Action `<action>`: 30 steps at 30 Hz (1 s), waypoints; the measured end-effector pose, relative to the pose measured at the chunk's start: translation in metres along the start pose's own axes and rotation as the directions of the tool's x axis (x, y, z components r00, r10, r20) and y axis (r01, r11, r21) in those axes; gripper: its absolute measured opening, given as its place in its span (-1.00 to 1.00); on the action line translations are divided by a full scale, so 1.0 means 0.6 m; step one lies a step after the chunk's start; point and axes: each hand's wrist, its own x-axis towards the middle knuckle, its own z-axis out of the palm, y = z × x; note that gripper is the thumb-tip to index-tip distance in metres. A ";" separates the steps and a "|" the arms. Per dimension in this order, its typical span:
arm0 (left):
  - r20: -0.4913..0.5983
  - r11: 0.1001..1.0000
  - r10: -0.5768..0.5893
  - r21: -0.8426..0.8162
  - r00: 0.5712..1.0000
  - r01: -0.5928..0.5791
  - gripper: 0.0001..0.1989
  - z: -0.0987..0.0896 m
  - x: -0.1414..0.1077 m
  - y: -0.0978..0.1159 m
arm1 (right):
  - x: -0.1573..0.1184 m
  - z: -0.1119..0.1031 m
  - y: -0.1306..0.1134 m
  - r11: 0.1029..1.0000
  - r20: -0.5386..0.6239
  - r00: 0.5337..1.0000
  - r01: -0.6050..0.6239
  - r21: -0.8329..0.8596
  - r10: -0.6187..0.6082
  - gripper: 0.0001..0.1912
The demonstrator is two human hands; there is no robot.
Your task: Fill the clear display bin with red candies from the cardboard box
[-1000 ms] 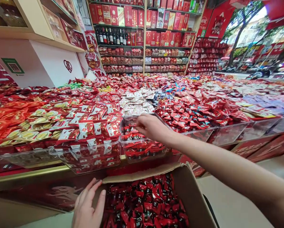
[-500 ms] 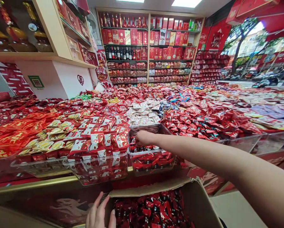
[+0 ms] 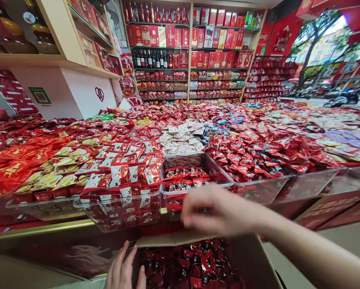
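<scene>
My left hand grips the left side of an open cardboard box, fingers on the outer side and thumb inside. Many red and black wrapped candies fill the bottom of the box. Above the box's far edge hangs my right hand, smeared by motion, with fingers that look curled; whether anything is in them does not show. Just behind it stands a clear plastic bin, partly filled with neat rows of similar red and black candies. My right hand covers part of the bin's front.
To the left, another clear bin is heaped with red and white packets. Red packets pile up on the right, white ones behind. A gold-coloured counter edge runs in front. Shelves with bottles and boxes stand at the back.
My right hand has come out of the clear bin and moved back toward me, over the box's far edge. The left hand stays at the box. The view has shifted slightly.
</scene>
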 end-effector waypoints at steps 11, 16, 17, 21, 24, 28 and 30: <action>0.064 0.996 -0.089 0.024 0.994 0.088 -0.54 -0.008 0.006 0.022 | -0.197 0.384 0.180 0.611 0.559 0.398 -0.745 -0.265 0.727 -0.47; 0.072 0.995 -0.093 0.034 0.993 0.091 -0.54 -0.009 0.006 0.028 | -0.228 0.408 0.187 0.521 0.447 0.434 -0.849 -0.087 0.782 -0.29; 0.078 0.995 -0.093 0.036 0.993 0.091 -0.54 -0.010 0.006 0.029 | -0.234 0.411 0.190 0.507 0.438 0.434 -0.860 -0.060 0.787 -0.24; 0.094 0.995 -0.093 0.035 0.991 0.090 -0.55 -0.014 0.007 0.031 | -0.252 0.413 0.203 0.473 0.403 0.427 -0.881 -0.018 0.810 -0.17; 0.109 0.996 -0.087 0.019 0.990 0.085 -0.56 -0.016 0.008 0.029 | -0.258 0.411 0.204 0.472 0.391 0.430 -0.881 -0.013 0.814 -0.41; 0.110 0.995 -0.094 -0.031 0.990 0.097 -0.59 -0.021 0.014 0.028 | -0.258 0.407 0.195 0.493 0.318 0.458 -0.869 -0.035 0.830 -0.71; 0.066 0.993 -0.090 -0.075 0.994 0.094 -0.61 -0.026 0.014 0.036 | -0.253 0.399 0.189 0.542 0.273 0.505 -0.836 -0.080 0.819 -0.70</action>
